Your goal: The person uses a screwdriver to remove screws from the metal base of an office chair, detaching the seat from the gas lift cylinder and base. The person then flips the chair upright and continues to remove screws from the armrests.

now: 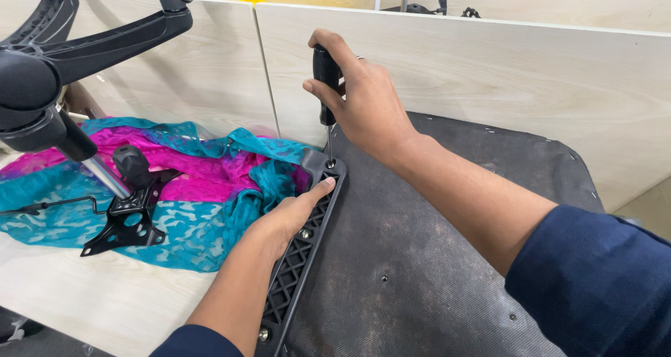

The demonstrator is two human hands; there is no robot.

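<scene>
My right hand [363,98] grips the black handle of a screwdriver [326,84], held upright with its tip on a screw at the top end of a black plastic lattice bracket [297,259]. My left hand [286,220] lies flat on that bracket, thumb near the screw. The bracket runs along the left edge of an upturned chair seat [419,259] covered in dark grey fabric.
A pink and teal patterned cloth [189,189] lies on the light wooden table, with a black metal chair tilt mechanism [129,213] on it. A black chair base [56,56] with its chrome column looms at the upper left. Light wooden partition panels [489,84] stand behind.
</scene>
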